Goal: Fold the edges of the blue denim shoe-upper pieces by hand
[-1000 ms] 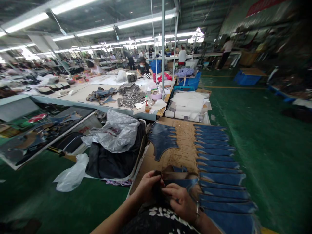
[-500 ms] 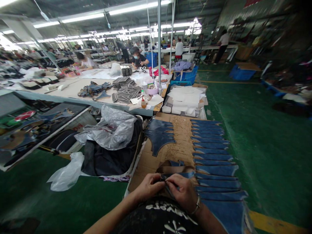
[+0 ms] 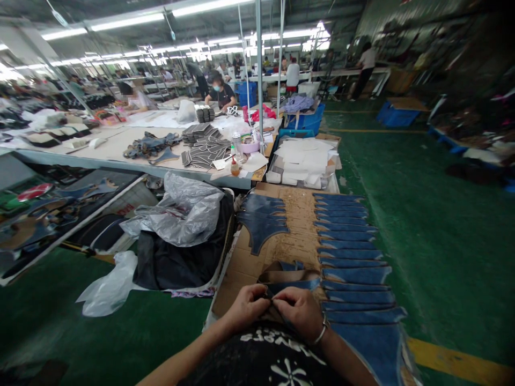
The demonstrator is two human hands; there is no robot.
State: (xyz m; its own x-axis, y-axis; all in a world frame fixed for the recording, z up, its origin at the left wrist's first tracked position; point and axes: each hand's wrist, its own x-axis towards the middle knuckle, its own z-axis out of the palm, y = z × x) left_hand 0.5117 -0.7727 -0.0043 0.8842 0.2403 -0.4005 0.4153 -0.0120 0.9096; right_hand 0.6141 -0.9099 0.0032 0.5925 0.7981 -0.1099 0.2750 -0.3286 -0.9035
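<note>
**Here, both hands pinch one blue piece at the near edge of the cardboard**

Here we have both hands together at the near edge of the cardboard sheet (image 3: 300,214). Our left hand (image 3: 246,306) and our right hand (image 3: 300,311) meet fingertip to fingertip, each closed in a pinch on the end of a curved blue denim piece (image 3: 290,280), whose tan underside shows where it loops up from the sheet. The right wrist wears a thin bracelet (image 3: 321,334).

Along the right edge of the cardboard lies a row of long blue strips (image 3: 350,252), overlapping one another from the far end down to our right arm. Near the far left corner sits a small stack of darker pointed blue pieces (image 3: 261,220), well apart from our hands.

Just beside the cardboard's left edge, a grey plastic bag (image 3: 185,214) rests on dark cloth, and a white bag (image 3: 110,287) lies on the green floor (image 3: 422,214). Beyond the far edge, stacked white sheets (image 3: 303,161) lie on another surface, and a long worktable (image 3: 120,145) carries striped pieces, with people working further back.
</note>
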